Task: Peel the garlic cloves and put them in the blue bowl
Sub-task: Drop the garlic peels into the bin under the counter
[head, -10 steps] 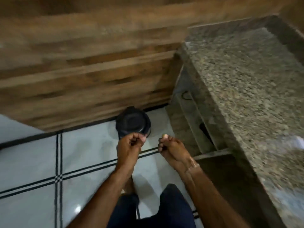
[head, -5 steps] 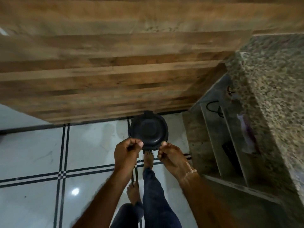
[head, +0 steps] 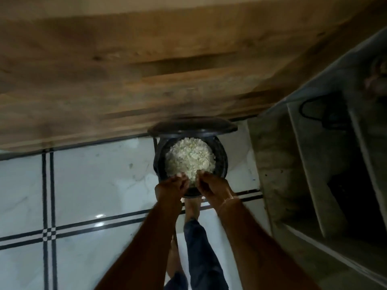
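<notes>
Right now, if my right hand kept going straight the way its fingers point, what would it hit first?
Most likely the pale peelings heaped in the open black bin. The right hand points forward and down over its near rim, with nothing between. Height above the heap is hard to judge.

Both forearms are bare, with no sleeves reaching into view. The left hand (head: 170,188) wears nothing on its fingers or wrist. The right hand (head: 211,185) has a thin bracelet (head: 227,203) lying across the wrist (pale, its material too blurred to tell). The legs are in dark blue trousers (head: 201,254), and the feet (head: 191,208) are bare.
</notes>
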